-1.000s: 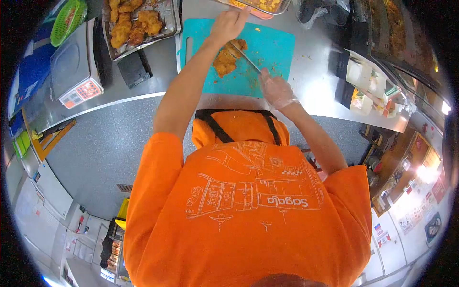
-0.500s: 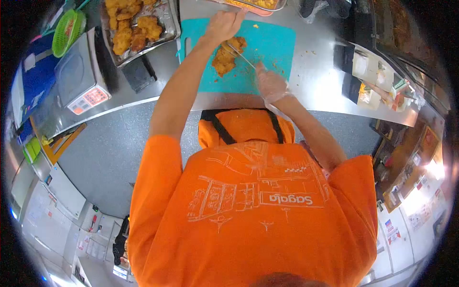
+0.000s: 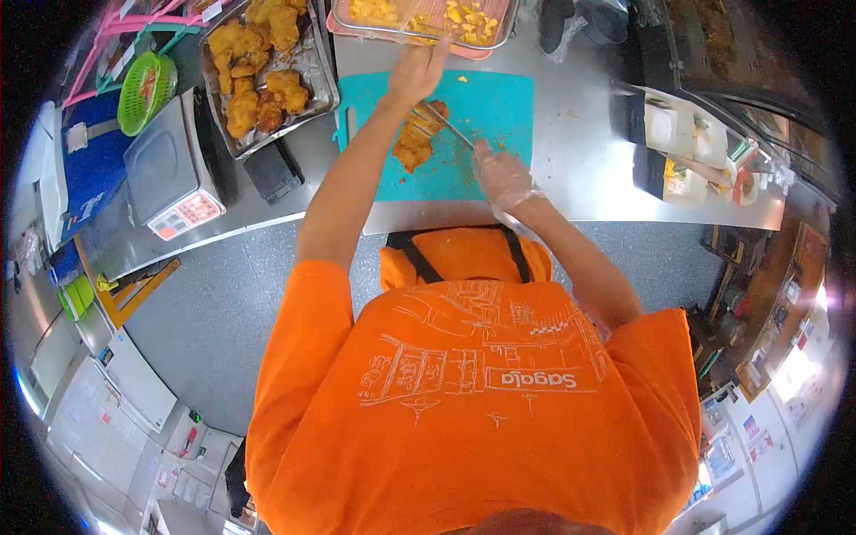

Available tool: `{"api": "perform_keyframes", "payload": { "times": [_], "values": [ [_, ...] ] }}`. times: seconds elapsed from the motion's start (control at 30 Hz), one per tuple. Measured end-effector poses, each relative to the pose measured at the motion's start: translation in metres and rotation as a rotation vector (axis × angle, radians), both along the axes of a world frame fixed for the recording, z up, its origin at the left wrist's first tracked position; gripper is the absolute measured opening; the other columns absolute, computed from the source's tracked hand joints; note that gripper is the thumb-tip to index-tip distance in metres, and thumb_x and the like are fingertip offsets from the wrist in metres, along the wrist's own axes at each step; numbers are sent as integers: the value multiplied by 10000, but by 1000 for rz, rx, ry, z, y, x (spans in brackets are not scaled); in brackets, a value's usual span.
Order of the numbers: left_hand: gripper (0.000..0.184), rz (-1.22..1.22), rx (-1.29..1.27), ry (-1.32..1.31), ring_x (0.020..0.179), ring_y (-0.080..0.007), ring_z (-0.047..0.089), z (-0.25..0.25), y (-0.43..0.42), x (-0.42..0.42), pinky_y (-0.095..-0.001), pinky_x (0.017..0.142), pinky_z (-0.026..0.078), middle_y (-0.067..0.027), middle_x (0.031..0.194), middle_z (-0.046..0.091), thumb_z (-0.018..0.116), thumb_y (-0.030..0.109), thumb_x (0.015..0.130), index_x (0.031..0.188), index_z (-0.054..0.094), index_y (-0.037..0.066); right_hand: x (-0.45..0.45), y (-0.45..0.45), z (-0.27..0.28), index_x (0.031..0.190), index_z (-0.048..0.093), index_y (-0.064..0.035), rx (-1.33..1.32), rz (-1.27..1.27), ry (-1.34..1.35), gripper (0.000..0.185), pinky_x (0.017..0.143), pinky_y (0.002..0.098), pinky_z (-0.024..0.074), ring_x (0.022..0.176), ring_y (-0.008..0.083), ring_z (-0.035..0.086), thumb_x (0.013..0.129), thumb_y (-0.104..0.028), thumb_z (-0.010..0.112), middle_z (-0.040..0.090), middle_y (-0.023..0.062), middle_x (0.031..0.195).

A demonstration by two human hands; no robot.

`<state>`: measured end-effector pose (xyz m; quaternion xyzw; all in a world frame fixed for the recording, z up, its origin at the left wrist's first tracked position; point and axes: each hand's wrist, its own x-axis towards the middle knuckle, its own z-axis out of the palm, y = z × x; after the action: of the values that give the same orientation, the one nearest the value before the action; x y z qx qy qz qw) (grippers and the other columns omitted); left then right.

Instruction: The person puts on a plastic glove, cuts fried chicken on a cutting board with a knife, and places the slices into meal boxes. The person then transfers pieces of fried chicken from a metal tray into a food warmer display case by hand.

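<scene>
A fried cutlet (image 3: 413,147) lies on a turquoise cutting board (image 3: 508,111). My right hand (image 3: 504,174), in a clear plastic glove, is wrapped around a thin metal tool (image 3: 453,127) that looks like a knife. Its far end crosses the upper part of the cutlet. Beyond the board, my left hand (image 3: 419,73) stretches its fingers to the near rim of a metal tray (image 3: 510,31). The fingertips overlap that rim; whether they press on it cannot be made out. Yellow pieces of food (image 3: 464,22) lie in the tray, and crumbs are scattered over the board.
A foil-lined tray (image 3: 325,85) of fried cutlets stands left of the board. Nearer are a small black box (image 3: 272,171) and a digital scale (image 3: 169,169). A green basket (image 3: 147,92) is farther left. Food containers (image 3: 682,134) stand at the counter's right end.
The view has shifted, bringing more of the metal tray into sight. My left hand has moved a little away from the board to the tray's rim. My right hand keeps the tool at the cutlet.
</scene>
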<state>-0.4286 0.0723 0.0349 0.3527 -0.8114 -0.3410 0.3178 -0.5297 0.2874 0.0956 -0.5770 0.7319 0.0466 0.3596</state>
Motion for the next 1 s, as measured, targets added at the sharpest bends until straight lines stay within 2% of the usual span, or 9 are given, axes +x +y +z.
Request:
{"api": "perform_keyframes", "payload": {
  "times": [0.17,0.33,0.43,0.57,0.63,0.73,0.83,0.93,1.0],
  "values": [
    [498,-62,-274,-193,739,-446,613,-22,-1,5,-540,675,490,-252,790,643,359,370,994,818,648,5,1,-5,-9,1244,397,35,47,102,37,361,750,474,541,876,407,666,909,-73,478,653,268,921],
    [540,6,-73,-265,739,-447,612,-23,0,3,-540,678,484,-250,732,634,335,405,996,799,654,17,8,-5,-10,1196,396,68,-74,102,5,365,738,459,551,900,402,665,865,-14,524,654,268,944],
    [591,24,35,-198,714,-450,608,-30,-19,11,-529,682,475,-247,698,626,312,432,1001,747,651,20,13,-28,22,1205,410,52,75,134,72,373,725,454,558,896,400,667,855,-2,527,654,266,952],
    [604,67,19,-48,658,-454,593,-8,-18,23,-513,665,467,-237,650,604,314,418,1009,677,609,9,21,-16,50,1176,442,19,81,80,24,323,723,474,557,871,411,668,864,-17,518,656,264,926],
    [594,87,130,20,631,-454,584,30,2,37,-508,645,466,-229,635,596,321,404,1010,658,585,5,31,1,48,1155,459,-1,64,55,-5,290,716,489,552,844,420,670,872,-32,513,657,263,899],
    [574,56,33,16,614,-449,577,4,14,56,-501,620,460,-226,631,589,334,381,1012,642,562,6,42,15,14,1176,445,-10,-3,7,-99,277,599,562,479,672,469,620,950,-169,418,630,269,761],
    [555,52,1,-55,608,-449,574,-14,20,64,-510,601,457,-232,644,594,342,364,1012,652,575,12,51,17,3,1193,437,-20,55,-6,-89,286,615,558,489,705,469,631,956,-177,410,640,274,813],
    [533,100,-43,-127,609,-450,577,-27,24,63,-516,586,460,-235,667,604,345,343,1012,671,590,15,59,11,11,1102,407,16,193,10,-65,223,700,532,526,826,463,650,896,-41,471,645,274,860],
    [533,70,-74,-180,627,-450,583,-29,21,65,-526,620,469,-235,693,617,343,347,1012,688,607,16,60,9,6,1098,402,22,161,53,-35,210,708,528,526,846,460,649,902,-38,453,640,280,869]
  ]
}}
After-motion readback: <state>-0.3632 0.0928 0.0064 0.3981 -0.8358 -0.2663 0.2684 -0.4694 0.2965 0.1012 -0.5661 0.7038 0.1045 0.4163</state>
